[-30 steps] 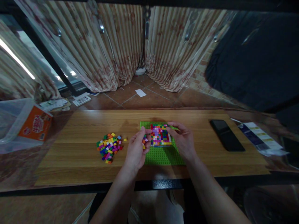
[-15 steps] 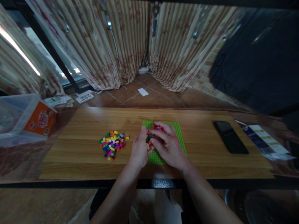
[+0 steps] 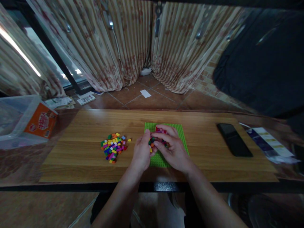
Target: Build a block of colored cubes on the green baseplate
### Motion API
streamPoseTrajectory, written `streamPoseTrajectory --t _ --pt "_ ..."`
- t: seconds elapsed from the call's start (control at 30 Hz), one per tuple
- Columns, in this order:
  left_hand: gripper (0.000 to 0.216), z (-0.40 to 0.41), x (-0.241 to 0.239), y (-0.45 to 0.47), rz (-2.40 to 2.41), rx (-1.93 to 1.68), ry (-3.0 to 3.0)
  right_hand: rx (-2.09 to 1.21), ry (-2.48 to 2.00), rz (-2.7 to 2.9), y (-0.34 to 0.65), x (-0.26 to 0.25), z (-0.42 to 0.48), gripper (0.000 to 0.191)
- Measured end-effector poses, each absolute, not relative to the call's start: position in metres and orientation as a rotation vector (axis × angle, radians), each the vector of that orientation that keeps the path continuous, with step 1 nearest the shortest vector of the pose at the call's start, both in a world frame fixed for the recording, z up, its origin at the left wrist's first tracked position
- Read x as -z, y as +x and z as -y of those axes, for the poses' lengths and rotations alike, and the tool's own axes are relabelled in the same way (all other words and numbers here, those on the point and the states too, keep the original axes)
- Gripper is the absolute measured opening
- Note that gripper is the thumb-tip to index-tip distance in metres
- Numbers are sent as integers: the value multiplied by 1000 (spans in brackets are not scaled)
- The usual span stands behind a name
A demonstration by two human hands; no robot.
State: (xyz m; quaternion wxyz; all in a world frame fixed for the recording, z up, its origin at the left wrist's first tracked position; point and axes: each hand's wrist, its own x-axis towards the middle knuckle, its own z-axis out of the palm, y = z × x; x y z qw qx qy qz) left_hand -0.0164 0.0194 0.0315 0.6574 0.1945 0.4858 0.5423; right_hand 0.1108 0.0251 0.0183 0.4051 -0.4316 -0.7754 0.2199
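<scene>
A green studded baseplate [image 3: 184, 139] lies on the wooden table, partly covered by both hands. My left hand [image 3: 142, 152] is curled around several small toy bricks [image 3: 151, 144] in green, orange and yellow. Over the plate, my right hand [image 3: 172, 147] bends its fingers toward the same bricks, thumb and fingertips close together; whether a brick is pinched there is hidden. Red and pink bricks [image 3: 160, 129] show on the plate beneath the right fingers. To the left of my hands lies a loose pile of coloured bricks [image 3: 114, 147].
A black phone [image 3: 234, 140] lies on the right of the table [image 3: 201, 126], with printed packets [image 3: 270, 142] beyond its edge. At the far left stands a clear plastic bin [image 3: 14, 126] with an orange label. Curtains [image 3: 128, 44] hang behind the table.
Both hands stay in nearly the same place over the baseplate. Only small finger shifts around the bricks show; the pile looks unchanged.
</scene>
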Motion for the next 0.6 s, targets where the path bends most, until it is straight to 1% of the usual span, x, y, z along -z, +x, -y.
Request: streamPoseTrajectory --t 0.1,0.27,0.33,0.47,0.6 --pt "51 -20 -31 -17 -1098 -1239 449 -520 -1053 2025 112 -20 -25 25" --pt "52 -20 -28 -18 -1092 -1232 461 -522 -1029 2046 115 -23 -27 12" --pt "52 -20 -28 -18 -1087 -1230 461 -536 -1037 2049 115 -25 -27 9" --pt "52 -20 -29 -18 -1068 -1252 436 -536 -1042 2048 114 -25 -26 11" --pt "52 -19 -31 -17 -1052 -1249 427 -528 -1014 2035 111 -24 -25 19"
